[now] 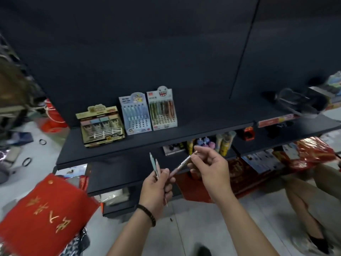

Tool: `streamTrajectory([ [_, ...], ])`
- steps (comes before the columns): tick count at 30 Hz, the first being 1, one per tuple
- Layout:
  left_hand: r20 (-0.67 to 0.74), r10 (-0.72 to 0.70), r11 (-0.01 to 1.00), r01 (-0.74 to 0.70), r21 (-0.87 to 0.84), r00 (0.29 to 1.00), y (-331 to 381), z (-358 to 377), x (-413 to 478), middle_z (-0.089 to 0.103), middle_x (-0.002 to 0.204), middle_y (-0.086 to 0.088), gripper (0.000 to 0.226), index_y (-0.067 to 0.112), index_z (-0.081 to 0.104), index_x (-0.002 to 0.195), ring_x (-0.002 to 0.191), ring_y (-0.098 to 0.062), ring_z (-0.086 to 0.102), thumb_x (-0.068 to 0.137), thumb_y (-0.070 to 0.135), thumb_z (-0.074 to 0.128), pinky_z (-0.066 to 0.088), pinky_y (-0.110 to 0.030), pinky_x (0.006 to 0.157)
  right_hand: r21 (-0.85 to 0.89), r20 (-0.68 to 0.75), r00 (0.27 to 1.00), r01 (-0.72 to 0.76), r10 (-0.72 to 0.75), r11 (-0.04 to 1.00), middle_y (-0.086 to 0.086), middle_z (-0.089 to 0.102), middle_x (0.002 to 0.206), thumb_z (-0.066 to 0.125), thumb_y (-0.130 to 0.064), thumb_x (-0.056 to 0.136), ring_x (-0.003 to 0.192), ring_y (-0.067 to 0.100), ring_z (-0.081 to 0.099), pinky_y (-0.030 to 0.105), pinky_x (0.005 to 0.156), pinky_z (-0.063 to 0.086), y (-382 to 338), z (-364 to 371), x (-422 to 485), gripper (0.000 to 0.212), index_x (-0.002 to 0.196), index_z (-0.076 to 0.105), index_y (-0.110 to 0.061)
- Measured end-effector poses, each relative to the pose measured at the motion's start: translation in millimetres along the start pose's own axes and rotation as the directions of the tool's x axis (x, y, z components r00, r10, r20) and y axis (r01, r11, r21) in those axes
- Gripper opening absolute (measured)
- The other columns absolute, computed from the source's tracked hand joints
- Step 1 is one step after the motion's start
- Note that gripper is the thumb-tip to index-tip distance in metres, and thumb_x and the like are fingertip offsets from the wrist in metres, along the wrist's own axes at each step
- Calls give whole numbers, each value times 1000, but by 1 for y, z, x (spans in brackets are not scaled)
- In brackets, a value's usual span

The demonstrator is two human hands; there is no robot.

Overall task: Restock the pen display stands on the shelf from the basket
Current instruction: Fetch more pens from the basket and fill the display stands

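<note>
Your left hand (156,183) grips a few spare pens (154,164); your right hand (208,169) pinches one brown pen (181,164). Draw it clear, then seat it upright in an empty hole of the brown-pen stand (162,108) on the shelf (103,150) beyond.

Stationery shop: dark retail shelf (114,145) carrying pen display stands (162,109), price strip (275,120) on edge.

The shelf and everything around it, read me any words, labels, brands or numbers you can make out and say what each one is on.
Nothing reads with certainty.
Red cloth: gold Chinese characters, upside down to the camera, not legible.
Beige display stand: print too blurred.
Blue pen stand: header print too small.
Monster-face pen stand: small red logo, unreadable.
Red shelf-edge strip: blurred.
</note>
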State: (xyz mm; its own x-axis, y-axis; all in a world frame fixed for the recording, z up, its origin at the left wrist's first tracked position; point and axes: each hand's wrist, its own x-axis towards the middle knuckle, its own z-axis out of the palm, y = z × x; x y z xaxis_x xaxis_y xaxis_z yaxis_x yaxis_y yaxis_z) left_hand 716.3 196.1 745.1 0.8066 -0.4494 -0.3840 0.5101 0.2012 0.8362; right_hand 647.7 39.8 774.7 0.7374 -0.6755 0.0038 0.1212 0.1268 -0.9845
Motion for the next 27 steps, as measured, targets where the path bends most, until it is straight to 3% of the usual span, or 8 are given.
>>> streamTrajectory([
  [4,-89,43,999,-42,5,995,20,-21,45,65,74,-13,13,5,58,110,50,-12,37,104,16,59,30,-21,40,-54,44,995,94,-92,994,14,76,87,76,2,93,84,33,77,37,72,65,17,48,54,20,108,73,-11],
  [8,-132,70,996,-63,56,989,49,-35,100,66,77,-12,19,3,60,112,51,-12,40,104,20,59,31,-21,41,-127,105,985,153,-140,980,8,77,82,81,-1,89,75,21,77,29,65,63,22,88,119,20,103,77,-15],
  [12,-196,47,993,-25,114,979,71,-36,163,41,65,0,18,5,56,110,50,-12,32,104,22,59,26,-25,42,-164,130,982,160,-140,973,6,78,83,83,-8,90,76,25,78,42,67,65,26,106,200,20,102,78,-22],
  [14,-230,2,992,27,124,973,76,-34,194,35,65,3,16,8,53,110,50,-12,32,104,21,59,27,-28,45,-214,107,983,168,-147,962,-1,77,82,84,-11,90,76,17,77,36,69,64,28,108,244,17,102,78,-22],
  [20,-292,-53,996,70,50,955,91,-26,274,43,67,-1,6,10,49,111,55,-16,41,108,12,45,37,-33,50,-389,83,966,258,-245,885,-19,75,80,79,-14,94,77,-7,71,6,69,48,35,127,347,10,98,77,-22],
  [24,-315,-63,990,98,97,947,91,-29,313,46,75,-6,11,13,41,98,56,-16,41,108,10,44,39,-31,49,-539,110,929,354,-353,765,-25,70,83,80,-9,92,79,-12,68,2,71,47,52,139,384,9,93,77,-17],
  [27,-236,-98,990,118,73,967,109,-31,341,47,77,-5,17,14,52,95,57,-16,40,110,15,43,39,-30,51,-628,109,919,359,-379,690,-21,68,76,81,-10,92,74,-13,67,2,67,46,65,154,411,10,88,75,-17],
])
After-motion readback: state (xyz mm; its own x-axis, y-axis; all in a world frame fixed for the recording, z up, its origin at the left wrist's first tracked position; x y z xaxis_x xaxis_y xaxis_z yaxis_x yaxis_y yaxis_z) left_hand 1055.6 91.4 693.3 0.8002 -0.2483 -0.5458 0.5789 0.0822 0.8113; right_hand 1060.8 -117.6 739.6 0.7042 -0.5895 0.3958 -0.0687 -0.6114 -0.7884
